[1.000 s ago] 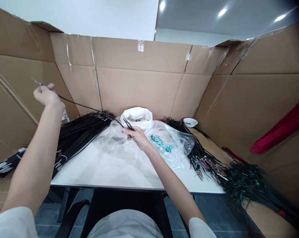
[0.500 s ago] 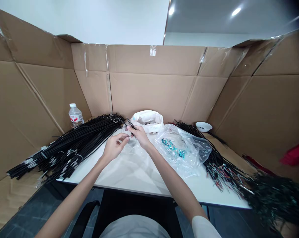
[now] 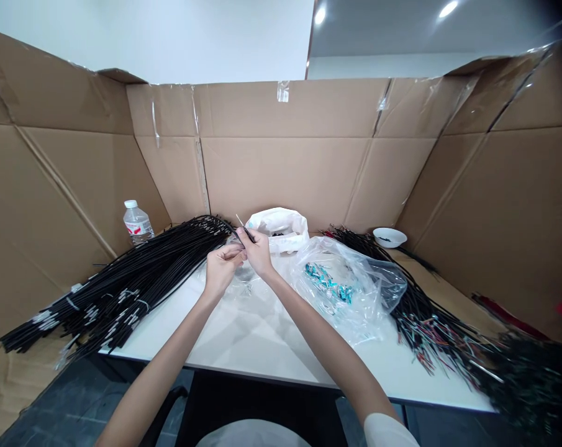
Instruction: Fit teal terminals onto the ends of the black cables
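Observation:
My right hand (image 3: 259, 253) is closed around a slim black tool (image 3: 249, 235) whose thin pale tip points up and to the left. Beside that tool, a black cable (image 3: 230, 227) runs from the pile on the left to my fingers. My left hand (image 3: 222, 267) is pinched just below, its fingertips close against my right hand. Whatever lies between those fingertips is too small or hidden to make out. Behind both hands sits a white bag (image 3: 281, 243) with its rim rolled down and small dark pieces inside.
Bundled black cables (image 3: 136, 279) cover the table's left side, near a water bottle (image 3: 138, 222). To the right lie a clear plastic bag (image 3: 369, 310) with teal pieces (image 3: 328, 282), more cables with stripped coloured ends (image 3: 430, 335) and a white bowl (image 3: 389, 237). Cardboard walls (image 3: 285, 167) surround the table.
My left hand has moved up and right against my right hand, and its loosely spread fingers have closed into a pinch. The tool has shifted slightly in my right hand. The view has turned a little.

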`<state>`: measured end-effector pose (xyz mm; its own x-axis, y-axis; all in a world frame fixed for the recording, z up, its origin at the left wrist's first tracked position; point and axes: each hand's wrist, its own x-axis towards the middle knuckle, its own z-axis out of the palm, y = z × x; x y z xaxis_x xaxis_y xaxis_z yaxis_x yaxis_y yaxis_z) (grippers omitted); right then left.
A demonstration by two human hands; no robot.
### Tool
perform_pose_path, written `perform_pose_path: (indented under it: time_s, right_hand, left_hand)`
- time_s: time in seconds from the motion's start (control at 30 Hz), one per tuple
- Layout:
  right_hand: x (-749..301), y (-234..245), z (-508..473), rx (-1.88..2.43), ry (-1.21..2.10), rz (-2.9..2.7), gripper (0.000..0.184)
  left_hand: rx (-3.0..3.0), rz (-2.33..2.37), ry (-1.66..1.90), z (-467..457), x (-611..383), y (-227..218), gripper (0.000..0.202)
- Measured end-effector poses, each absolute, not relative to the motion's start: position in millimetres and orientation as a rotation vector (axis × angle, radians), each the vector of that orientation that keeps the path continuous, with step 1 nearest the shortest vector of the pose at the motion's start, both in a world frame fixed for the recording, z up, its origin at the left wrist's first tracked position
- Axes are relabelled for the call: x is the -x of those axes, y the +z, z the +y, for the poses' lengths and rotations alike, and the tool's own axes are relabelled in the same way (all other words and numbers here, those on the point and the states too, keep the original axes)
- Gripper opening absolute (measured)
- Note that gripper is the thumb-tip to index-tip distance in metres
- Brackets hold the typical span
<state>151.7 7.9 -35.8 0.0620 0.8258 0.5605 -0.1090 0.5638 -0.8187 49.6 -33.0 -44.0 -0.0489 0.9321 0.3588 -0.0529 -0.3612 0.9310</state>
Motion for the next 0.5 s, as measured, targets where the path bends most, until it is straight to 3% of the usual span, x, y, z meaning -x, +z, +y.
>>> perform_pose_path:
  time_s: [0.23, 0.5]
  right_hand:
    - [-162.5, -44.8, -1.9, 0.764, 0.65, -1.19, 0.041]
    - [-196.0, -60.0, -13.2, 0.812, 0.884, -1.347, 0.044]
  left_hand:
    - [-1.301, 1.001, 1.616, -24.6, -62.7, -40.4, 0.046]
    - [-1.348, 0.963, 1.484, -21.4, -48.2, -36.6, 0.057]
